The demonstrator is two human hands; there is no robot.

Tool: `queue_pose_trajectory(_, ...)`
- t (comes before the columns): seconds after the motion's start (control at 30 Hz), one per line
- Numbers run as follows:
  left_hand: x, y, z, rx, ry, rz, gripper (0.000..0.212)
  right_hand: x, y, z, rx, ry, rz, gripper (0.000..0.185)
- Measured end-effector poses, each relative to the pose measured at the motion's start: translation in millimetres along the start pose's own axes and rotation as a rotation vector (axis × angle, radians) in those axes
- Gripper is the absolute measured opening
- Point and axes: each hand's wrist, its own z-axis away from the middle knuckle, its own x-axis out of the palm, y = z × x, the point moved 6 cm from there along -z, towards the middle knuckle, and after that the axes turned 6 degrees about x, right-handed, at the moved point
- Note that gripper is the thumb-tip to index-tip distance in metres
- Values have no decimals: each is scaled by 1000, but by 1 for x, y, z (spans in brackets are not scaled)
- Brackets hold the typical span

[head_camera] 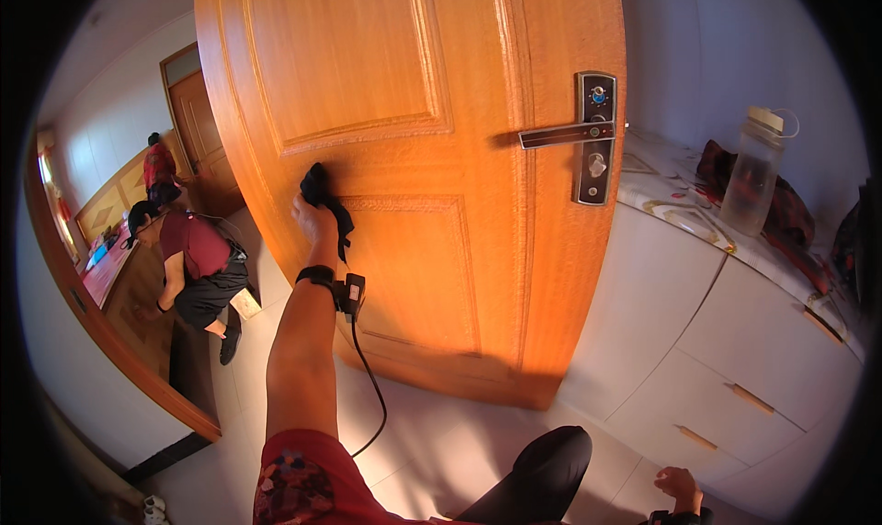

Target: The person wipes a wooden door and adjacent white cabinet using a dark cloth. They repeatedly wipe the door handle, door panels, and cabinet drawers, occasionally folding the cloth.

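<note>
My left hand (311, 215) is raised against the wooden door (386, 167), gripping a dark cloth (318, 186) whose loose end hangs down over the panel moulding. A black strap with a small cabled box (351, 294) sits around my left wrist. The cloth touches the door between its upper and lower panels. My right hand (677, 485) is low at the bottom right, away from the door and near the white drawers, with its fingers curled; nothing shows in it. The metal door handle (566, 136) is at the door's right edge.
A white cabinet (668, 277) stands at right, with a plastic bottle (754, 170) and dark red cloth (792, 208) on top. Through the doorway at left, a person (196, 249) bends beside a wooden bed; another person (160, 167) is farther back. The door frame (138, 359) curves at left.
</note>
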Motion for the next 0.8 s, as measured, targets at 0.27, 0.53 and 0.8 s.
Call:
queue_pose_trajectory(0.27,-15,97,64,647,74,65,42,13,-7,-16,-23,-22,24,37)
queue_pose_trajectory(0.53,-8,69,34,643,154,183,43,14,-12,-9,13,-110,31,35)
queue_pose_trajectory(0.8,12,-137,-78,8,55,-79,32,37,39,-14,56,-126,-316,24)
